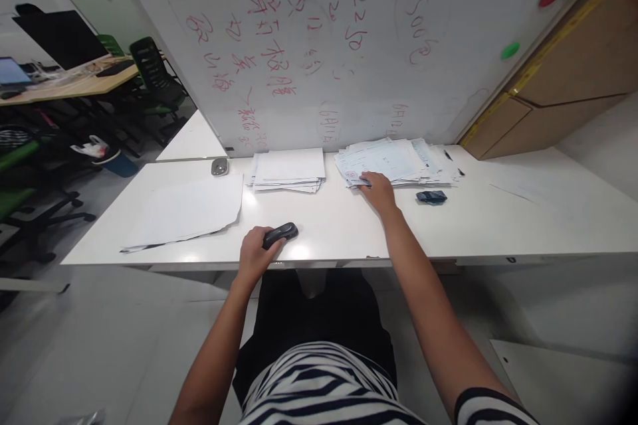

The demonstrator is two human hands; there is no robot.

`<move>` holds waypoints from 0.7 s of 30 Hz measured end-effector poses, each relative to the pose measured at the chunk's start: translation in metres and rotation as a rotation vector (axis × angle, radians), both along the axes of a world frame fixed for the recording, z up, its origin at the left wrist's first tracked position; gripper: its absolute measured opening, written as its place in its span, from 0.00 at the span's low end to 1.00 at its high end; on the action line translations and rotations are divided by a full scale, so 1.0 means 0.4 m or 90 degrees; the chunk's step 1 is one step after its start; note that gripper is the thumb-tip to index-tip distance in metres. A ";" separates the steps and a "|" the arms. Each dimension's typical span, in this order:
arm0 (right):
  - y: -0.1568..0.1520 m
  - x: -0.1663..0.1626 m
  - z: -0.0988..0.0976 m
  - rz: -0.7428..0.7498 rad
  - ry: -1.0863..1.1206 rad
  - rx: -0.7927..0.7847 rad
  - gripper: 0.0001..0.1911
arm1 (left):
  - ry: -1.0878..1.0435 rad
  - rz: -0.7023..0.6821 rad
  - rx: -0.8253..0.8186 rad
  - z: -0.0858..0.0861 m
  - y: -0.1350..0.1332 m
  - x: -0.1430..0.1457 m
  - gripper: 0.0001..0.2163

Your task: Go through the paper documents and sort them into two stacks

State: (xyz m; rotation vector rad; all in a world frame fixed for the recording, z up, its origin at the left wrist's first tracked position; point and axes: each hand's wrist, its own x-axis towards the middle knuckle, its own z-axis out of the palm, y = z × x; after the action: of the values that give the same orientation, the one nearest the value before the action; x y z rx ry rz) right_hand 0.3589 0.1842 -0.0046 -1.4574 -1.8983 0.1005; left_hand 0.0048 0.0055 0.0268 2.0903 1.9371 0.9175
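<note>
My left hand (255, 254) is closed around a black stapler (280, 234) that rests on the white table (498, 226) near its front edge. My right hand (379, 189) reaches forward and lies on the near left corner of a fanned pile of printed forms (399, 161), fingers pinching the top sheets. A neat stack of white paper (289, 169) sits between the two hands, further back.
A large loose white sheet (189, 209) lies at the table's left. A small grey round object (220, 167) and a small dark object (431, 196) sit on the table. A whiteboard (323, 46) with red writing stands behind. Office chairs and a desk fill the left.
</note>
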 end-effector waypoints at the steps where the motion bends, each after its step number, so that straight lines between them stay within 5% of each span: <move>1: -0.001 -0.001 0.001 -0.006 -0.004 -0.001 0.13 | -0.001 0.000 0.001 0.000 0.000 0.000 0.13; 21: -0.011 -0.021 0.000 -0.037 -0.136 0.051 0.21 | 0.008 0.004 0.008 0.000 -0.002 0.001 0.14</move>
State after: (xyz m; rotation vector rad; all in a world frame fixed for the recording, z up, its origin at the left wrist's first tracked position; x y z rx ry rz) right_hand 0.3504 0.1797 -0.0046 -1.5184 -2.0021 -0.1631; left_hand 0.0052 0.0049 0.0270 2.1038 1.9501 0.9218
